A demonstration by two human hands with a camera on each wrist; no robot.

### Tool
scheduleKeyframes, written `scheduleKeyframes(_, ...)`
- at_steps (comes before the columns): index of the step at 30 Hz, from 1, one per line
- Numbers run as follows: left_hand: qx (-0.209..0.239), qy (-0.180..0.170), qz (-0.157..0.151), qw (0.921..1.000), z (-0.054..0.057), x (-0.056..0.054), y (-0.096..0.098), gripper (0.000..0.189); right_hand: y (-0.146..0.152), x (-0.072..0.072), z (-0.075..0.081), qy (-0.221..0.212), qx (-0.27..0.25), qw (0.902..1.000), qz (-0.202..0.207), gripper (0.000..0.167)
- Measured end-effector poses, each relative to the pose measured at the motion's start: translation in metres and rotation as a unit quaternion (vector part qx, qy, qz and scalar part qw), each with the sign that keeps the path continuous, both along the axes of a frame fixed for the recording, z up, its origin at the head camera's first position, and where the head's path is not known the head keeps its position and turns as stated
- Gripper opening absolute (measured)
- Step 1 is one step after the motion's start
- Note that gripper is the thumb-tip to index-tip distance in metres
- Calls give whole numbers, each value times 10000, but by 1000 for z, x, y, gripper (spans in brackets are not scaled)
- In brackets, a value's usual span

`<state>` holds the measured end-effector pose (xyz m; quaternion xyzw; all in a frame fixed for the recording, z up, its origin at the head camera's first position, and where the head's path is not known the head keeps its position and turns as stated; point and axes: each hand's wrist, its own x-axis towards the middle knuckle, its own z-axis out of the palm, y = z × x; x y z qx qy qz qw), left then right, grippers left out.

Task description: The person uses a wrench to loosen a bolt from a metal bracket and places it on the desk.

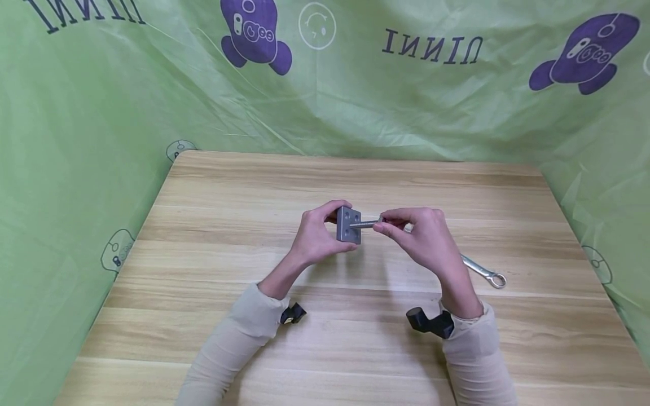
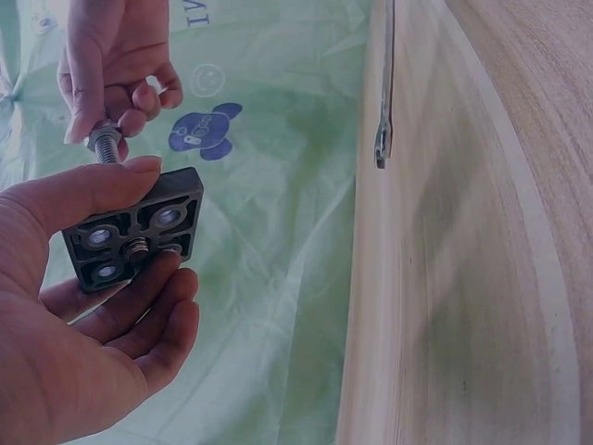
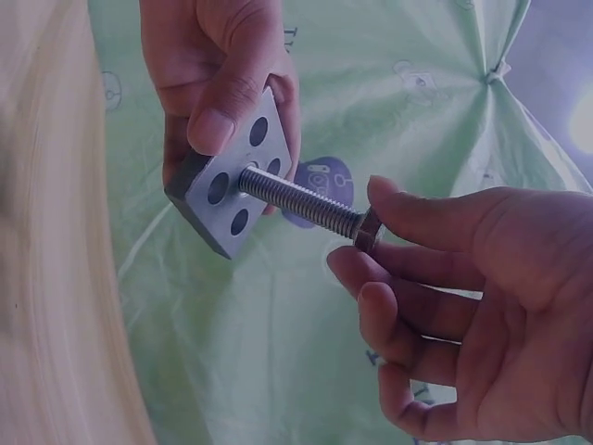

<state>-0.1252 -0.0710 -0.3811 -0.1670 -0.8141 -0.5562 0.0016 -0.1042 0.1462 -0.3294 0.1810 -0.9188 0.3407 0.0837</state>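
My left hand point(image 1: 317, 234) grips a square grey plate point(image 1: 348, 225) by its edges, thumb on one side and fingers on the other, above the table. Several round holes show in its face in the right wrist view. A threaded hex bolt point(image 3: 301, 202) sits in the plate's centre hole, most of its shank still outside. In the left wrist view the bolt's tip point(image 2: 136, 248) shows at the plate's ribbed back. My right hand point(image 1: 424, 234) pinches the bolt's hex head point(image 3: 369, 230) between thumb and index finger, its other fingers loosely curled.
A combination wrench point(image 1: 482, 269) lies on the wooden table point(image 1: 244, 225), partly hidden under the right forearm. Black wrist mounts point(image 1: 430, 323) stick out from both sleeves. A green printed sheet point(image 1: 325, 107) hangs behind the table and along its sides.
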Motion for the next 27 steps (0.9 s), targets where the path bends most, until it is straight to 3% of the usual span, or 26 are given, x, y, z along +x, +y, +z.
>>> scheduleKeyframes(7, 42, 3, -12, 10000, -1, -1, -1, 71, 1, 1, -3, 742, -327, 9964, 246, 22)
scheduleKeyframes(15, 26, -24, -18, 10000, -1, -1, -1, 72, -1, -1, -4, 1129, -495, 9909, 545, 23)
scheduleKeyframes(22, 23, -27, -15, 10000, -1, -2, -1, 72, 0, 0, -4, 1067, -387, 9917, 610, 28)
scheduleKeyframes(27, 50, -32, -33, 10000, -2, -2, -1, 71, 1, 0, -1, 594, -190, 9975, 319, 40)
